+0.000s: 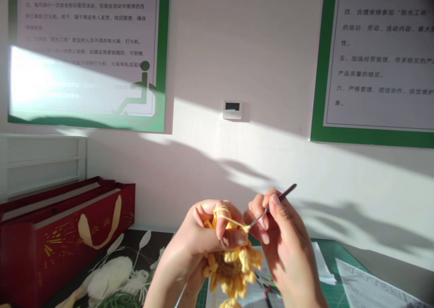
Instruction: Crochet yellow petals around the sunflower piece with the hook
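Yellow crocheted work (233, 265) with a ruffled, petal-like edge and a brownish centre hangs below my left hand (217, 229). The fingers of that hand pinch its upper edge, and yellow yarn (222, 210) is looped round one finger. Between the thumb and fingers of my right hand (276, 222) is a crochet hook (288, 190) with a dark handle. Its thin metal shaft slants down to the left, and the tip meets a yellow stitch (246, 229) beside my left fingertips. A yarn strand runs taut from the looped finger to that stitch.
Red gift bags (84, 226) lie at the left. Near them are white yarn (110, 276), green yarn (120, 300) and white leaf-shaped pieces (145, 239). A green cutting mat (342, 254) bears printed paper (373, 285). Green-framed posters (162, 73) and a small control panel (232, 109) are on the wall.
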Demonstrator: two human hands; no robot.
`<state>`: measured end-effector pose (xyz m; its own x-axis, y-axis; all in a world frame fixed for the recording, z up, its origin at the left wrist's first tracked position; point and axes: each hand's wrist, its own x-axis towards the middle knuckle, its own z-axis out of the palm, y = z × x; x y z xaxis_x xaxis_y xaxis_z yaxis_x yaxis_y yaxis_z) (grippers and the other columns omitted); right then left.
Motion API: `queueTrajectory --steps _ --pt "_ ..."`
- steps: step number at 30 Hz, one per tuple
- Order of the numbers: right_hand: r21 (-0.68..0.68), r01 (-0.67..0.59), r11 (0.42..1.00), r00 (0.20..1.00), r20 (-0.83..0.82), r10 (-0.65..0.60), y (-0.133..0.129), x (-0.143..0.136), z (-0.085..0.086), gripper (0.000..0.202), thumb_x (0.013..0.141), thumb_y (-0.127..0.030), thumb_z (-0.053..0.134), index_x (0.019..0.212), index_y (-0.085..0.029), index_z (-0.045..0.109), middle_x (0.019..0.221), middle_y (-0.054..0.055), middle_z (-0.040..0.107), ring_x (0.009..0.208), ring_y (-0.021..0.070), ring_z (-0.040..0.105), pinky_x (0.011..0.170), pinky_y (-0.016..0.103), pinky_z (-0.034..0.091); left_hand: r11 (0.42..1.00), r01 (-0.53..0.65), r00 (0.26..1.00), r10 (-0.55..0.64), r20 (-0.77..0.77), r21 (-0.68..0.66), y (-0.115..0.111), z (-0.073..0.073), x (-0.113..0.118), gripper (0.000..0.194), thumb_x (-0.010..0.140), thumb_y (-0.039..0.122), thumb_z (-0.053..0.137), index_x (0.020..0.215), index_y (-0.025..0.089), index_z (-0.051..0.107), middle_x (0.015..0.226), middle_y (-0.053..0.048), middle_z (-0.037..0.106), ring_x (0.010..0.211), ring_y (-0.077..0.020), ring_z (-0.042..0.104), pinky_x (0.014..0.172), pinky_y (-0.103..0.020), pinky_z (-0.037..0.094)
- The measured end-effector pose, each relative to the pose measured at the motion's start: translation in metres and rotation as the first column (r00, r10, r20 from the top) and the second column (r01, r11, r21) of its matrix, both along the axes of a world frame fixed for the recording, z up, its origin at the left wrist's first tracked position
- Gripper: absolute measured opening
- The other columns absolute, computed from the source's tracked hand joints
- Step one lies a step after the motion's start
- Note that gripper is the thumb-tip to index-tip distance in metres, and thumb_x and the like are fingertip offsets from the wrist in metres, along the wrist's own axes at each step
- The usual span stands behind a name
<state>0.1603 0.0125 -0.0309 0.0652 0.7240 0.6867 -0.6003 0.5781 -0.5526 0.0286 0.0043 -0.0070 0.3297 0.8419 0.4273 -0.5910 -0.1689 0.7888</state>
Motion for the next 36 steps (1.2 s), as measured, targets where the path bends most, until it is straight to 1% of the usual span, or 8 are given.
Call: queueTrajectory --steps 4,7,10,13,16,19,24,36 --pt "-0.090 -0.042 0.995 0.998 0.043 0.046 0.008 -0.002 -0.005 0.027 0.092 -0.039 0.069 0.078 -0.020 0.057 0.073 -0.004 0.055 0.056 0.0062 0.048 0.054 0.020 0.042 0.981 -0.185 0.981 0.187 -0.042 0.057 -0.004 0.001 0.000 0.036 0.064 0.013 0.089 0.054 0.015 0.054 0.064 -0.003 0.067 0.061 -0.0162 0.065 0.058 -0.025 0.053" --pt "0.032 0.111 0.993 0.983 0.145 -0.114 0.012 -0.002 -0.008 0.018 0.089 -0.032 0.075 0.085 -0.022 0.061 0.089 0.000 0.066 0.075 0.0108 0.063 0.070 0.023 0.052 0.974 -0.228 0.971 0.226 -0.074 -0.013 -0.004 0.000 -0.002 0.035 0.061 0.012 0.090 0.065 0.015 0.056 0.060 0.001 0.065 0.055 -0.0121 0.059 0.053 -0.020 0.047" --pt "0.131 0.282 0.950 0.941 0.153 -0.301 0.011 -0.002 -0.009 0.010 0.093 -0.031 0.070 0.091 -0.024 0.063 0.093 0.000 0.071 0.090 0.0138 0.069 0.084 0.028 0.055 0.973 -0.230 0.970 0.229 -0.077 -0.006 -0.004 -0.001 -0.003 0.039 0.060 0.012 0.091 0.068 0.016 0.052 0.058 0.004 0.059 0.052 -0.0084 0.051 0.051 -0.017 0.042" --pt "0.114 0.312 0.943 0.938 0.121 -0.325 0.010 -0.002 -0.011 0.008 0.095 -0.031 0.067 0.093 -0.026 0.062 0.090 -0.001 0.072 0.085 0.0122 0.069 0.080 0.026 0.056 0.974 -0.224 0.973 0.225 -0.056 0.025 -0.005 -0.001 -0.001 0.039 0.062 0.013 0.091 0.070 0.017 0.053 0.061 0.005 0.058 0.055 -0.0075 0.050 0.052 -0.016 0.040" --pt "0.127 0.297 0.947 0.947 0.092 -0.309 0.010 0.000 -0.013 0.007 0.096 -0.030 0.066 0.093 -0.026 0.062 0.090 -0.001 0.072 0.080 0.0118 0.068 0.077 0.026 0.056 0.965 -0.261 0.963 0.261 -0.060 0.015 -0.008 0.000 0.002 0.037 0.062 0.018 0.093 0.083 0.016 0.063 0.073 0.001 0.066 0.064 -0.0116 0.059 0.056 -0.019 0.047" --pt "0.157 0.309 0.938 0.943 0.078 -0.324 0.011 0.004 -0.013 0.005 0.097 -0.029 0.065 0.094 -0.025 0.062 0.090 -0.001 0.071 0.081 0.0129 0.067 0.076 0.027 0.054 0.949 -0.314 0.947 0.314 -0.076 0.010 -0.011 0.002 0.001 0.053 0.061 0.023 0.095 0.108 0.016 0.070 0.084 -0.003 0.071 0.074 -0.0164 0.065 0.064 -0.023 0.052" --pt "0.184 0.298 0.937 0.945 0.082 -0.317 0.010 0.008 -0.013 0.003 0.099 -0.028 0.061 0.097 -0.026 0.060 0.091 0.000 0.072 0.078 0.0132 0.065 0.076 0.029 0.054 0.943 -0.333 0.934 0.333 -0.126 0.023 -0.012 0.005 -0.002 0.074 0.063 0.025 0.095 0.131 0.019 0.064 0.086 -0.003 0.073 0.069 -0.0128 0.061 0.062 -0.022 0.049" --pt "0.292 0.327 0.899 0.926 0.092 -0.367 0.014 0.013 -0.014 0.002 0.103 -0.026 0.053 0.102 -0.028 0.054 0.092 0.000 0.073 0.081 0.0136 0.068 0.072 0.028 0.052 0.943 -0.333 0.939 0.332 -0.089 0.005 -0.014 0.005 -0.004 0.068 0.064 0.025 0.094 0.126 0.017 0.066 0.079 -0.003 0.071 0.064 -0.0121 0.061 0.060 -0.021 0.048"
